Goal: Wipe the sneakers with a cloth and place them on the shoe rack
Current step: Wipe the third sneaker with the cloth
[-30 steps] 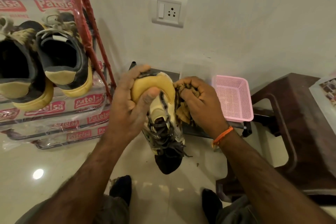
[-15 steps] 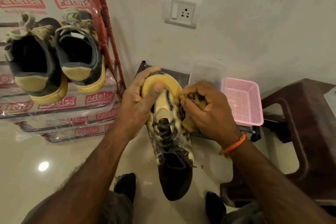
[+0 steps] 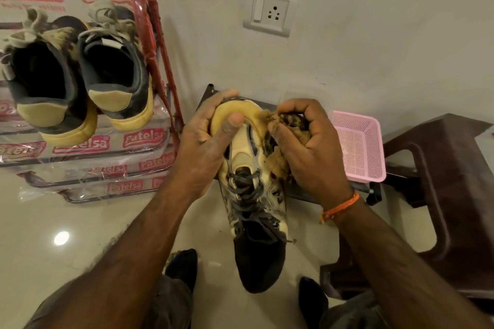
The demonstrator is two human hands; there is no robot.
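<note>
The left hand (image 3: 205,141) grips the yellow rubber toe of a cream-and-black lace-up sneaker (image 3: 254,195), thumb pressed flat across the toe cap and the other fingers curled round its far side, so the shoe hangs toe-up and heel-down above the glossy pale tiled floor (image 3: 80,235). Judging by that hold, the shoe is braced against rubbing pressure while its right flank is left bare. The right hand (image 3: 307,147) is curled tight round a bunched tan and dark-patterned cloth (image 3: 283,125), which it presses against the right side of the toe and upper; the wad is balled up, probably to give a firm pad for scrubbing the rubber edge. The wiping step looks to be in hand, with this shoe not yet shelved. Two grey-and-yellow sneakers (image 3: 80,75) sit side by side on the upper shelf of a red-framed shoe rack wrapped in clear printed plastic (image 3: 149,21) at the floor's left, heels toward the camera, toes toward the wall, likely already done. Behind the hands a dark low metal stand (image 3: 358,187) carries a pink perforated plastic basket (image 3: 358,147) at its right end, just beside the cloth hand. A dark brown plastic stool (image 3: 441,181) stands at the right, near the person's knees.
</note>
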